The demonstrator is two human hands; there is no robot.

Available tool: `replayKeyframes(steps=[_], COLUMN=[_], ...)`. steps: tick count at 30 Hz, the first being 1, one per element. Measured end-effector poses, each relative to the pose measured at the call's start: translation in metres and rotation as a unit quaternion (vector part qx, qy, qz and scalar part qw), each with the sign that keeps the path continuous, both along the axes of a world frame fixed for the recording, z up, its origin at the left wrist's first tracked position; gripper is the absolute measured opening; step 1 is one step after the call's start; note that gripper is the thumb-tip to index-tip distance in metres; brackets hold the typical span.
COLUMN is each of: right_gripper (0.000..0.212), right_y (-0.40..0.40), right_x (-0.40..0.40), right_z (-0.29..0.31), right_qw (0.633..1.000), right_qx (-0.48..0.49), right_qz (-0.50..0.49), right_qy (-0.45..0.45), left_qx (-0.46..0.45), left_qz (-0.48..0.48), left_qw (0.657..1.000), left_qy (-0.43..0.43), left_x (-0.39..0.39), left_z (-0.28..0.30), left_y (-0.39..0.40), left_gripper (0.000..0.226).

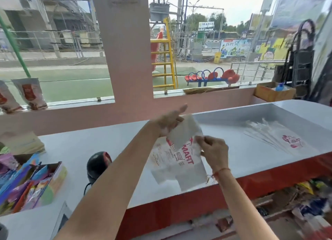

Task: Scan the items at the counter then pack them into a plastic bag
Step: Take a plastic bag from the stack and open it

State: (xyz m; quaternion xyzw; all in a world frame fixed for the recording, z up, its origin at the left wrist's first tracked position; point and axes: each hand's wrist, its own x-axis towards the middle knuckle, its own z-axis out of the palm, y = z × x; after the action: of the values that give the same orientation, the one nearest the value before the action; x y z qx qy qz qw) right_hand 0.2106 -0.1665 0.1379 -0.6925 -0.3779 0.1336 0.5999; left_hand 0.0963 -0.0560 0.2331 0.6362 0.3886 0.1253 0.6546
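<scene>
Two hands: we've got both busy on one plastic bag (177, 160), held just above the tabletop (107, 150).
Left hand (169, 122): pinching the bag's upper edge, thumb sticking up.
Right hand (213, 152): fingers closed on the bag's other side, looks like we're rubbing or pulling the mouth apart.
Bag: white with red print, hanging flat, handles dangling at the bottom, not opened yet as far as we can see.
Spare bags (280, 138): a flat pile lying on the tabletop, well off to the right.
Scanner (98, 165): dark handheld one sitting to the left of our left arm, nobody touching it.
Progress: honestly early, we'd say. Nothing's in the bag, and packing can't begin until it's open.
Items: no clue which ones are for scanning. There's a box of colourful packets (34, 184) at far left, but we can't tell if that's the purchase or just display.
Hard to see: bag's small print is blurred, and the shelf stuff (296, 203) under the tabletop is a smear.
</scene>
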Motion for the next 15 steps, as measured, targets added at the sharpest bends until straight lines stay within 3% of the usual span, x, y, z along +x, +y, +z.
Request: replayKeyframes(steps=[2,5,8,13,15], right_gripper=[0.016,0.037,0.048,0.033,0.032], right_y=[0.027,0.073,0.111,0.156,0.172], right_x=[0.042,0.09,0.121,0.169,0.177], right_z=[0.009,0.012,0.008,0.01,0.011], right_qw=[0.978,0.939,0.91,0.867,0.868], right_qx=[0.04,0.076,0.064,0.062,0.052], right_qz=[0.006,0.026,0.075,0.22,0.222], right_qy=[0.207,0.333,0.403,0.443,0.442], left_qx=[-0.016,0.11,0.172,0.211,0.227], left_qz=[0.015,-0.038,-0.045,0.038,0.039], left_qw=[0.999,0.991,0.979,0.976,0.971], left_qy=[-0.038,0.07,0.096,0.046,0.06], left_x=[0.02,0.065,0.108,0.151,0.158], left_z=[-0.004,-0.018,-0.03,-0.038,-0.039], left_y=[0.029,0.064,0.086,0.134,0.152], left_gripper=[0.05,0.044,0.05,0.043,0.036])
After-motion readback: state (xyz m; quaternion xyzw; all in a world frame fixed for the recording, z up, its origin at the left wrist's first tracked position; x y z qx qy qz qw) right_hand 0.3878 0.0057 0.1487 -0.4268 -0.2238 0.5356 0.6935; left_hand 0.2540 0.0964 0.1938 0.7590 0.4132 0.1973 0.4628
